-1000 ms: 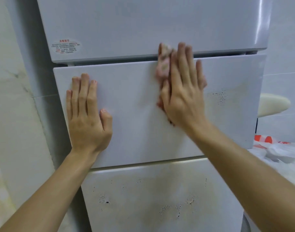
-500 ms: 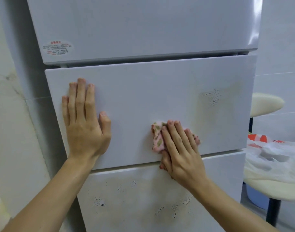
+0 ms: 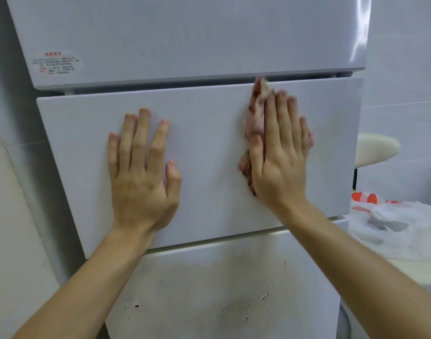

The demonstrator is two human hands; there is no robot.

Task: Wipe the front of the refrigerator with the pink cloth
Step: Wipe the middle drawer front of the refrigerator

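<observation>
Fingers [image 3: 270,123] of your right hand [image 3: 280,162] lie straight and close together, pressing the pink cloth [image 3: 257,113] flat against the middle door [image 3: 209,133] of the refrigerator [image 3: 209,45], right of that door's centre. The cloth is blurred; its top seems to reach the door's upper edge. Your left hand [image 3: 141,182] rests flat on the same door, left of centre, fingers slightly spread, holding nothing. Below the middle door, the bottom door [image 3: 234,321] carries dark specks. Right of the middle door sit a stool [image 3: 375,148] and a plastic bag [image 3: 393,226].
</observation>
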